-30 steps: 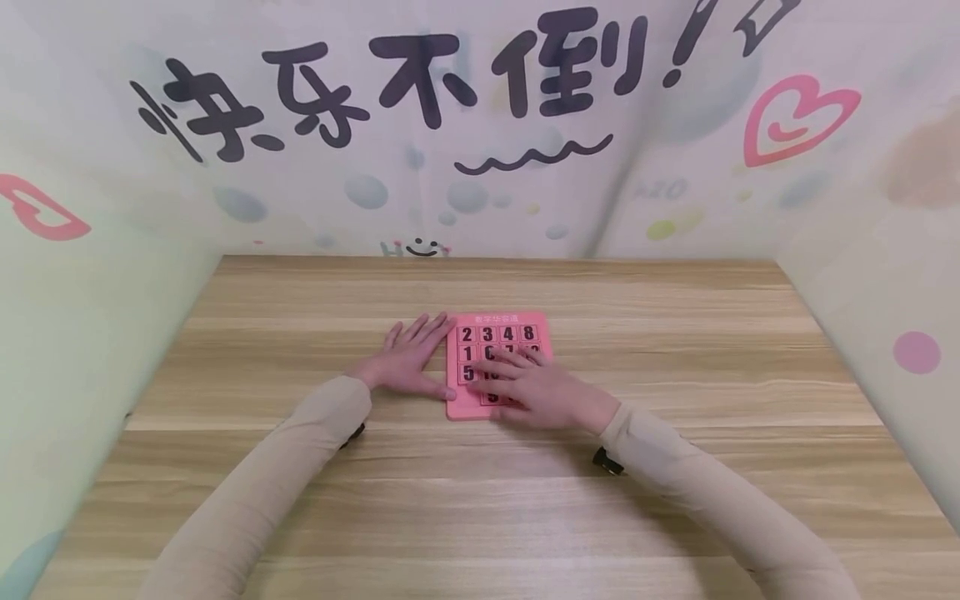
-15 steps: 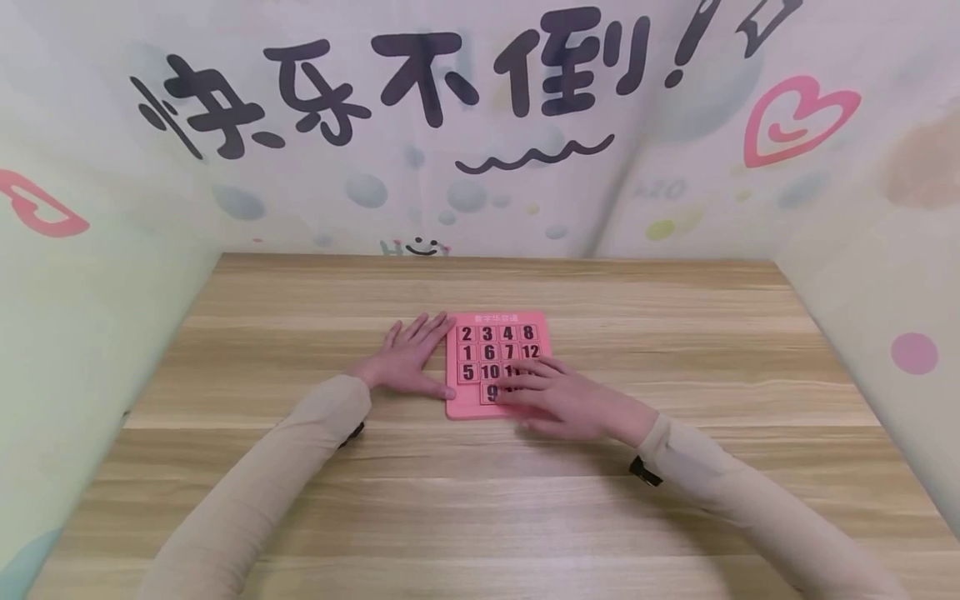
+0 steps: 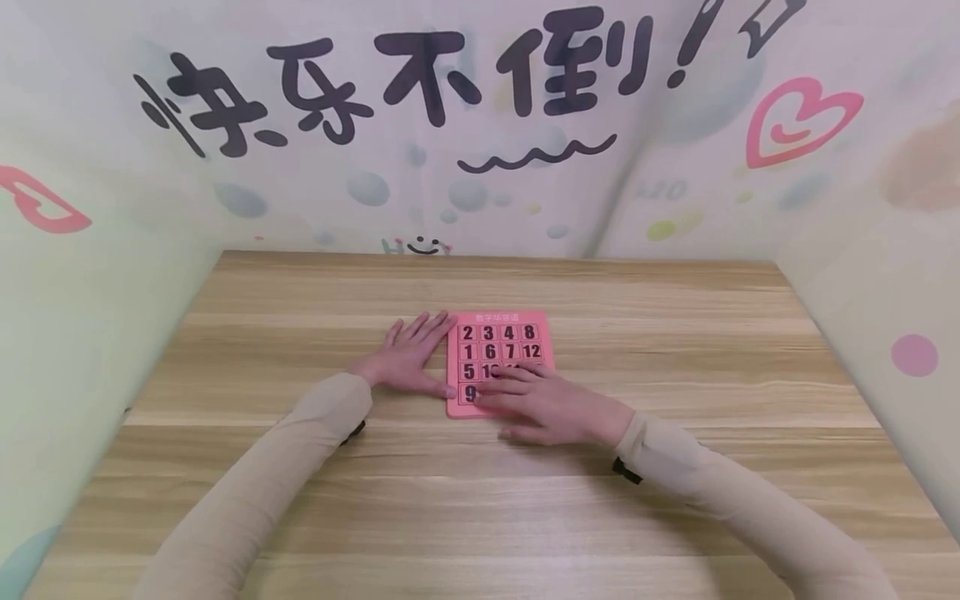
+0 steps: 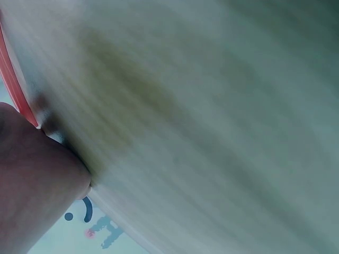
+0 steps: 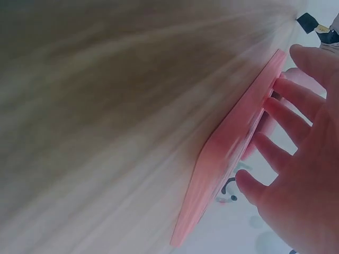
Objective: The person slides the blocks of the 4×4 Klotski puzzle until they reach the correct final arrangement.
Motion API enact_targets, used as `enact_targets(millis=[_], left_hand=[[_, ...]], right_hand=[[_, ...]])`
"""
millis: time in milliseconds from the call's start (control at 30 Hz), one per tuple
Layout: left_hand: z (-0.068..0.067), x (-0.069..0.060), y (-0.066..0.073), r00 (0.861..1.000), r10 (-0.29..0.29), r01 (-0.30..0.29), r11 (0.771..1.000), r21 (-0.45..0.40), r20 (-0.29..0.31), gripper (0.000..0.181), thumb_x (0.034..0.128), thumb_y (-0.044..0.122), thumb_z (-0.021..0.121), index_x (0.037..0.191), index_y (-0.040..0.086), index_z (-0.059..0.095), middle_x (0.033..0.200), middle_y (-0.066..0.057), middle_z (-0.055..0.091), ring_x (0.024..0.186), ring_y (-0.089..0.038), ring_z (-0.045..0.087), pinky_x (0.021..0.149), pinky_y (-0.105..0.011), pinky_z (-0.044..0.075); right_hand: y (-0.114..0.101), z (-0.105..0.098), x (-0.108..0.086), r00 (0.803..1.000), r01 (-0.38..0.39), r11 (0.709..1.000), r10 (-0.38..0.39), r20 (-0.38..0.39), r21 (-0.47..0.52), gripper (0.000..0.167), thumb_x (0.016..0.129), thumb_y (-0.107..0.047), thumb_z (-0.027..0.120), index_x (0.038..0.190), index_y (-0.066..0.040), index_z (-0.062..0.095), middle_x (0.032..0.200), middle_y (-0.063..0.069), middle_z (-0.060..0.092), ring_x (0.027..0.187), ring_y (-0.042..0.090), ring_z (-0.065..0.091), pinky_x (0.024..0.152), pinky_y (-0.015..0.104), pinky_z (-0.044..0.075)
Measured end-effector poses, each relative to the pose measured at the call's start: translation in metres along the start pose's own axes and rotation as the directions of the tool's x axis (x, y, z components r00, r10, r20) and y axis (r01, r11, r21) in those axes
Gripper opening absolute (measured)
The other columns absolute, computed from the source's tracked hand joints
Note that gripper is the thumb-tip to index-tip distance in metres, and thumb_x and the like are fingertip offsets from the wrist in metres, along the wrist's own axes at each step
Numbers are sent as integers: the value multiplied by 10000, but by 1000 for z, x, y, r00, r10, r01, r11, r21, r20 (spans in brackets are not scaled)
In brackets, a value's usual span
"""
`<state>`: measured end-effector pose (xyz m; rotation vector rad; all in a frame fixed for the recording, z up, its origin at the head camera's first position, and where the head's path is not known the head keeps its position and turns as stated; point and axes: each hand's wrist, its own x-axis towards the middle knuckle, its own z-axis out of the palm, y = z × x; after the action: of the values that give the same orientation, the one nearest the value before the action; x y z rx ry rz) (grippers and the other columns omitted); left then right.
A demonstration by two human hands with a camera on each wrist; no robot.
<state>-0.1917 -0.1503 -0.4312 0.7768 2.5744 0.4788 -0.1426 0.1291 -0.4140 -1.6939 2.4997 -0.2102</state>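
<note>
A pink number sliding puzzle [image 3: 498, 317] lies flat on the table, with black digits on its square tiles. Tile 9 [image 3: 469, 393] fills the lower left corner of the grid. My left hand [image 3: 406, 362] is spread along the puzzle's left side, thumb at the lower corner and fingertips at the upper one. Fingers of my right hand [image 3: 555, 407] reach over the bottom rows, close by tile 9, and cover several tiles there. In the right wrist view the fingertips of that hand [image 5: 307, 174] meet the puzzle's top face [image 5: 233, 140]. The left wrist view shows only part of the left hand [image 4: 39, 180].
The wood-grain table [image 3: 480, 517] extends on all sides of the puzzle. A printed backdrop [image 3: 300, 200] with large dark characters rises behind it, and pale walls stand at left and right. A black strap [image 3: 627, 471] is on the right wrist.
Tile 9 has slid left into the corner gap. My right hand first drew back to the right, then came left along the bottom row. The left hand has kept its place.
</note>
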Motion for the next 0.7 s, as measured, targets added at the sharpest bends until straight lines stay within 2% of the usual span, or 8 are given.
enact_targets(millis=[200,367,500,700], left_hand=[[0,0,1,1000,-4,4,1000,12,1,1170,778,645,673,1558,130,-31,1607,-86,-83,1448,-321,-98,1109,-559,-118],[0,1,2,1000,-4,4,1000,1,-1,1174,774,643,679,1559,126,-24,1608,-88,-76,1448,-321,-98,1109,-559,-120],[0,1,2,1000,-6,6,1000,-3,1,1175,772,650,676,1559,132,-26,1609,-83,-79,1449,-316,-102,1110,-556,-119],[-1,1,1,1000,-7,7,1000,-9,-1,1178,770,649,679,1560,134,-27,1608,-81,-85,1448,-312,-108,1108,-552,-128]], right_hand=[[3,0,-5,1000,16,1000,-16,-19,8,513,972,-343,549,1428,-116,486,1480,64,433,1375,334,329,1119,547,218],[12,-6,-21,998,-38,999,40,-43,35,502,961,-308,580,1413,-105,501,1466,65,452,1371,347,331,1102,583,228],[18,-11,-35,997,-72,997,72,-29,20,482,966,-300,573,1400,-100,516,1449,70,472,1364,337,346,1096,594,230],[20,-10,-51,999,-44,999,44,-13,-2,477,964,-312,573,1389,-101,526,1441,65,479,1350,341,367,1092,603,227]])
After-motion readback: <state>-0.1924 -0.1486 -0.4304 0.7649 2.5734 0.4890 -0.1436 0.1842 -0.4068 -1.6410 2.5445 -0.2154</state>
